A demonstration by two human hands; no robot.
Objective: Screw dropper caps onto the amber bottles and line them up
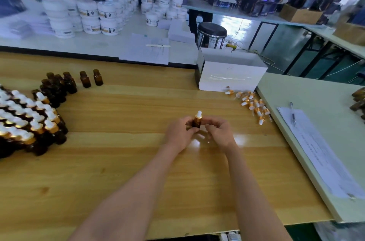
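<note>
An amber bottle (pixel 196 122) with a gold-and-white dropper cap (pixel 198 114) on its neck stands upright over the middle of the wooden table (pixel 122 161). My left hand (pixel 180 132) grips its body from the left. My right hand (pixel 218 132) is close on its right, fingers curled near the bottle's base; I cannot tell whether they touch it. Capped bottles (pixel 29 122) stand in packed rows at the left edge. Uncapped amber bottles (pixel 65 84) stand behind them. Loose dropper caps (pixel 253 105) lie in a heap at the right.
A white open box (pixel 231 76) stands at the table's back right. A pale green table (pixel 316 142) adjoins on the right with paper sheets (pixel 320 153) and a pen (pixel 293 114). White jars (pixel 94 15) and papers (pixel 146 49) fill the far table. A stool (pixel 212 32) stands beyond.
</note>
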